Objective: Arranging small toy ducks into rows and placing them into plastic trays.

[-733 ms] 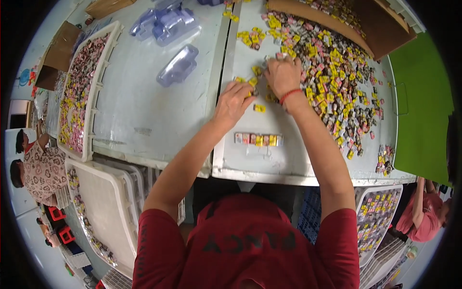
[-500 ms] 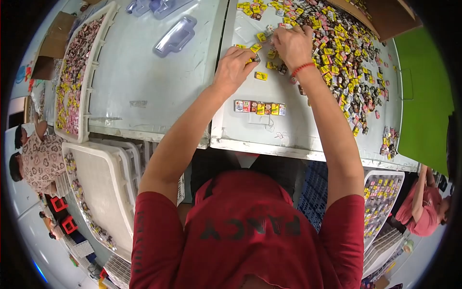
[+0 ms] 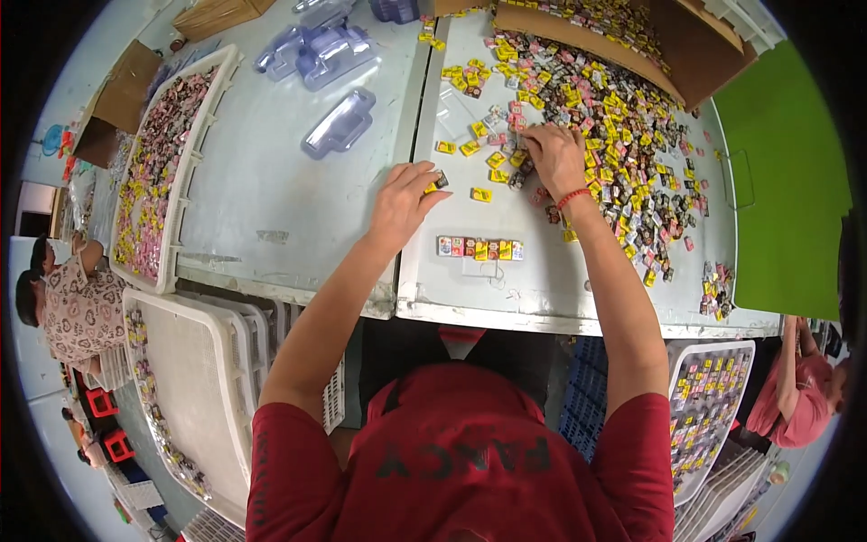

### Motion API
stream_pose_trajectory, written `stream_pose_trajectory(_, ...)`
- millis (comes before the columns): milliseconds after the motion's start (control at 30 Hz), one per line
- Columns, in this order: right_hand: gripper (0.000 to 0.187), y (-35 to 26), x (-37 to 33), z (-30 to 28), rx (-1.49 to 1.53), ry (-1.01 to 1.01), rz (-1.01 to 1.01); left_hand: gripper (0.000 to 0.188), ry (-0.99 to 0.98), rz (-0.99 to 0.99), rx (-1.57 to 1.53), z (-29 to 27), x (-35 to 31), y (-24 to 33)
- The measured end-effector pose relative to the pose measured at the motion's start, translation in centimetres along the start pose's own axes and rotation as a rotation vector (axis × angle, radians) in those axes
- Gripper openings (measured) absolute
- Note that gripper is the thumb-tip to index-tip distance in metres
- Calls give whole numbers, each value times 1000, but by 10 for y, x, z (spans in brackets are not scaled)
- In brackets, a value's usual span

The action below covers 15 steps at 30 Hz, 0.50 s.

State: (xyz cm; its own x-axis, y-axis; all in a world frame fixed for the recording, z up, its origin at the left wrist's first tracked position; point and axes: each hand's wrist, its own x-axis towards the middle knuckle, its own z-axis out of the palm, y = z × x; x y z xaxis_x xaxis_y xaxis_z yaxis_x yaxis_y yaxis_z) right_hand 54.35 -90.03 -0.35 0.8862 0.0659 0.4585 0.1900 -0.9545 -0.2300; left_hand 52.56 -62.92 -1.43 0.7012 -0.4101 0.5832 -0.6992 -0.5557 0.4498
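My left hand [image 3: 403,204] is closed on small printed blocks [image 3: 437,182], one dark and one yellow, over the seam between the two table tops. My right hand [image 3: 556,161] reaches into the left edge of a heap of similar yellow, pink and dark blocks [image 3: 623,135]. Its fingers are pinched by some pink blocks, and whether one is held is hidden. A single yellow block [image 3: 481,194] lies between my hands. Nearer to me is a neat row of several blocks [image 3: 480,248], side by side, with a clear plastic piece [image 3: 485,268] at its near edge.
Clear plastic trays [image 3: 340,123] lie on the left table. A white crate of mixed blocks [image 3: 172,163] stands further left. An open cardboard box [image 3: 713,50] sits at the far right, beside a green surface [image 3: 790,181]. Stacked crates flank me below the table; other people sit left and right.
My left hand has moved left and toward me with the blocks, away from the loose pieces. My right hand stays at the heap's edge. The whole view has shifted slightly.
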Motion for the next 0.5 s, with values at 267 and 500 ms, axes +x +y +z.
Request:
stream_pose_trajectory(267, 14, -32, 13, -10, -62, -31, -62, 22, -1, -64, -38, 1, 0, -1)
stream_pose_trajectory(500, 26, -63, 40, 3, -367, -249, 58, 20, 13, -43, 28, 15, 4, 0)
